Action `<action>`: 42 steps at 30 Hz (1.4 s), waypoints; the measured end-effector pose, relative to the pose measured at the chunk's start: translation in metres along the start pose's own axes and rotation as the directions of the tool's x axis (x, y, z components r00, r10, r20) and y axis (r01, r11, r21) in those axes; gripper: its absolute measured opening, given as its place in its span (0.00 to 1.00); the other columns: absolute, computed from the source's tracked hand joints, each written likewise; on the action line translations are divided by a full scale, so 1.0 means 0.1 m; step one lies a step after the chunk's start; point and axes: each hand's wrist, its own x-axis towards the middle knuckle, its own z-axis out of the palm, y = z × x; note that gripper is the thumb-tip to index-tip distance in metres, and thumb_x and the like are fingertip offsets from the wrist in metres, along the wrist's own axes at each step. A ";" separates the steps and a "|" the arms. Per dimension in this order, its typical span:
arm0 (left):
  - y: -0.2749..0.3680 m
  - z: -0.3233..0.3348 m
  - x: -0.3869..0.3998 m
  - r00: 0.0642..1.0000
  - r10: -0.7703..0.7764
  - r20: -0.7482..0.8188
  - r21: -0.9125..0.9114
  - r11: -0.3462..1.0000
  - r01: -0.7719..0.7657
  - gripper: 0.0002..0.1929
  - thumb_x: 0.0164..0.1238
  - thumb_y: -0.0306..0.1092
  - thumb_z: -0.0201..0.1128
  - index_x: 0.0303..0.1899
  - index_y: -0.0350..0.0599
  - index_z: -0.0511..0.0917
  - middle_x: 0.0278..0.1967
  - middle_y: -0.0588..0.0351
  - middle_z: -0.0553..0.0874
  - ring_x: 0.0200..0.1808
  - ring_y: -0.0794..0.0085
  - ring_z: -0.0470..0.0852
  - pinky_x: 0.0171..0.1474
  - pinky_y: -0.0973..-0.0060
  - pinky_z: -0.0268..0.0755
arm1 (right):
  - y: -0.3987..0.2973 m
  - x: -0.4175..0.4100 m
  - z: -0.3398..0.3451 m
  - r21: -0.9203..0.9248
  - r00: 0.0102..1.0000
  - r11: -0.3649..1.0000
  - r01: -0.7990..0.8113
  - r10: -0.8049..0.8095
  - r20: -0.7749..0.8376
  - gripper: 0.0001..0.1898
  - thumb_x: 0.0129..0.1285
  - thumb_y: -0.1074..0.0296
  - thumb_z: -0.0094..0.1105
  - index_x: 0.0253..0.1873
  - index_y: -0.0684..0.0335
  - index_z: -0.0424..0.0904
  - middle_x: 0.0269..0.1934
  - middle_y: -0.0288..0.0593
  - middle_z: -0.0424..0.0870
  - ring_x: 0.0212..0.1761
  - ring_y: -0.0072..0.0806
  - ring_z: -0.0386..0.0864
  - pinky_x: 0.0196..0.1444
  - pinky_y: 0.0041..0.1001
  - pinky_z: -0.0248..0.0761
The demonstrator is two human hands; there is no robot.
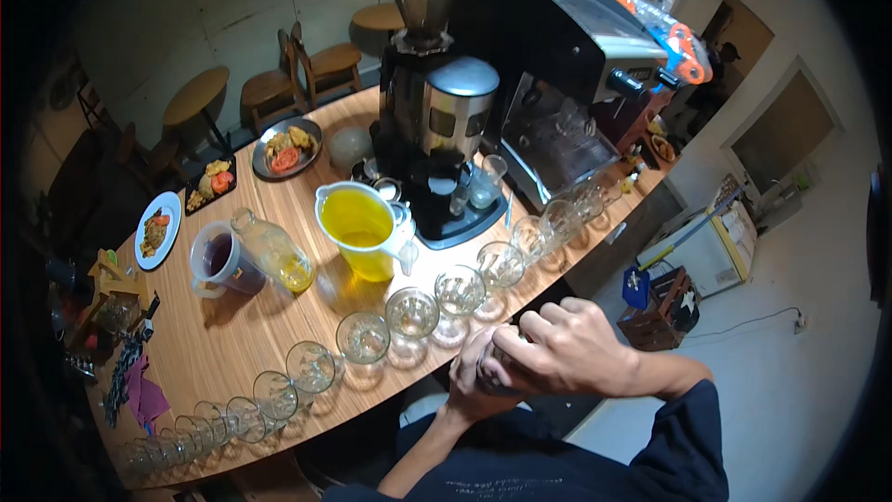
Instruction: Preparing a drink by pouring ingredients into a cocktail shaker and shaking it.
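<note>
Close to my body, past the counter's front edge, my left hand (474, 376) is wrapped around a dark container (492, 371), mostly hidden by the fingers. My right hand (568, 345) grips its top from above. A long curved row of empty drinking glasses (363, 337) lines the front edge of the wooden counter (279, 321). Behind the row stands a clear plastic pitcher (359, 223) of yellow liquid. Left of it are a glass bottle (275, 251) with a little yellow liquid at its bottom and a plastic jug (226, 261) of dark liquid.
A coffee grinder (439, 118) and an espresso machine (557, 70) stand at the back. Plates of food, one a white plate (159, 230), are at the back left. A purple cloth (145, 390) lies on the left. A wooden crate (651, 314) is on the right, beyond the counter.
</note>
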 end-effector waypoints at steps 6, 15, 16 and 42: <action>0.05 0.05 0.26 1.000 -0.005 0.015 -0.130 0.991 0.006 0.44 0.47 0.45 0.82 0.61 0.30 0.68 0.51 0.40 0.83 0.49 0.48 0.87 0.52 0.59 0.83 | 0.54 0.08 0.07 0.201 0.942 0.925 0.323 -0.335 0.029 0.14 0.60 0.54 0.61 0.34 0.60 0.73 0.18 0.38 0.74 0.19 0.32 0.78 0.20 0.32 0.71; -0.03 0.86 0.48 0.997 -0.052 -0.063 -0.257 0.966 0.034 0.42 0.44 0.41 0.83 0.59 0.32 0.70 0.47 0.39 0.85 0.45 0.48 0.88 0.47 0.60 0.84 | 1.36 -0.12 0.27 0.318 0.826 0.764 0.561 -0.543 -0.151 0.15 0.52 0.57 0.62 0.29 0.62 0.70 0.16 0.36 0.71 0.17 0.29 0.73 0.20 0.29 0.67; -0.02 0.98 0.50 0.996 -0.060 -0.061 -0.270 0.962 0.042 0.41 0.45 0.41 0.83 0.59 0.32 0.70 0.46 0.39 0.85 0.44 0.49 0.89 0.46 0.61 0.84 | 1.48 -0.17 0.30 0.321 0.809 0.744 0.586 -0.562 -0.173 0.15 0.52 0.57 0.61 0.29 0.63 0.70 0.15 0.36 0.71 0.17 0.28 0.73 0.20 0.28 0.66; -0.06 2.85 0.77 0.981 0.005 -0.192 -0.244 0.968 -0.053 0.39 0.54 0.45 0.81 0.61 0.38 0.68 0.45 0.34 0.87 0.42 0.51 0.90 0.43 0.63 0.86 | 3.12 -1.31 -0.05 0.410 0.791 0.688 0.599 -0.588 -0.171 0.12 0.64 0.65 0.62 0.51 0.57 0.80 0.37 0.37 0.76 0.35 0.24 0.76 0.34 0.24 0.68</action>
